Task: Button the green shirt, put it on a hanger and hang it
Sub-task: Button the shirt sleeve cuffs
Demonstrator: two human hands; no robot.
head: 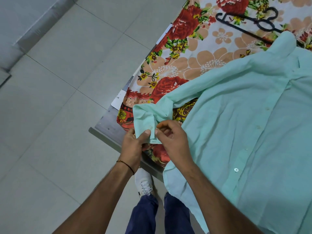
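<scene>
The light green shirt (244, 115) lies front up on a floral-covered bed, its placket closed with several small buttons showing. Its left sleeve stretches toward the bed's corner, where the cuff (146, 119) is bunched. My left hand (133, 144) pinches the cuff's edge from below, thumb on the cloth beside a small cuff button. My right hand (170, 139) grips the cuff's other flap, fingers curled close to the left thumb. A black hanger (253, 22) lies on the bed beyond the shirt's collar, partly covered by it.
The floral bedsheet (185, 53) covers the bed, whose grey metal frame corner (108, 130) juts toward me. Grey floor tiles (59, 98) fill the left side. My white shoe (143, 183) and blue trousers stand beside the frame.
</scene>
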